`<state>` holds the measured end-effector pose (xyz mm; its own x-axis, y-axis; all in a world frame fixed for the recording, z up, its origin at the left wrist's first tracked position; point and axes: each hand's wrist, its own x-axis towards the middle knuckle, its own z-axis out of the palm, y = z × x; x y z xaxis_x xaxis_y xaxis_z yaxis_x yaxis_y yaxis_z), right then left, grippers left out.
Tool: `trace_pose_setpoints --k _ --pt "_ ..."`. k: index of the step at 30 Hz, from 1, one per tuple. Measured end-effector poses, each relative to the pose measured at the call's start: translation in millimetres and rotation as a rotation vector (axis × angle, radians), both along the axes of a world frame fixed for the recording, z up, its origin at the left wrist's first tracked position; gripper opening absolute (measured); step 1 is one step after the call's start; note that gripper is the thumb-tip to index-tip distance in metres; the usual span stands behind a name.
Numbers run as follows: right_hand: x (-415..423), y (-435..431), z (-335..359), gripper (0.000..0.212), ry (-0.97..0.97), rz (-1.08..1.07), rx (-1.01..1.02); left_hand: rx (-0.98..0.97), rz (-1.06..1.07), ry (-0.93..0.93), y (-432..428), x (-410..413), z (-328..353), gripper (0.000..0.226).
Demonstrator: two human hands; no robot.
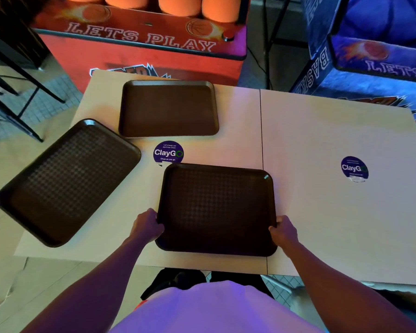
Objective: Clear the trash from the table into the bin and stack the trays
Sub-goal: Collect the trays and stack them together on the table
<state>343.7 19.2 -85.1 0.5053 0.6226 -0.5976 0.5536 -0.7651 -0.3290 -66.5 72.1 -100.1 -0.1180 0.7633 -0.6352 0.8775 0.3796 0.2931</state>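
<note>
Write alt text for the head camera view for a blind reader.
A left hand and right hand grip the side rims of a dark brown rectangular plastic tray at a pale table. Two matching trays lie unstacked beyond: an angled tray at left, a far tray behind.

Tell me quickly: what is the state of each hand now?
Left hand: grips the left edge of the near dark brown rectangular plastic tray.
Right hand: grips the right edge of the same tray.
</note>
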Motion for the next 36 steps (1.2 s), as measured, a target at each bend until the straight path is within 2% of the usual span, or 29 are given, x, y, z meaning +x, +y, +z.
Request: trace_pose_setpoints --k 4,8,14,22,28,32,36 --pt "6.2 3.7 3.6 0.041 0.032 0.037 -0.048 0.010 0.012 -0.015 -1.1 2.1 2.3 0.035" --pt "7.2 30.0 21.2 0.043 -0.022 0.182 -0.140 -0.003 0.078 -0.083 -1.8 -8.0 -1.3 0.030" --pt "-27.8 84.3 60.9 0.061 -0.209 0.321 0.021 0.167 0.188 -0.148 4.7 -59.0 -22.4 0.043" --pt "-124.5 148.5 78.5 0.061 -0.170 0.641 0.077 0.349 0.485 -0.154 -1.7 -143.1 -7.1 0.038" --pt "-216.9 184.2 67.4 0.065 -0.107 0.778 0.079 0.441 0.714 -0.186 -14.8 -172.6 21.8 0.032" --pt "-284.3 201.6 57.4 0.061 -0.034 0.868 0.092 0.513 0.819 -0.159 -22.6 -198.2 26.8 0.032" --pt "-335.4 220.4 49.7 0.073 -0.001 0.928 0.056 0.571 0.862 -0.073 -23.9 -220.7 22.4 0.040"
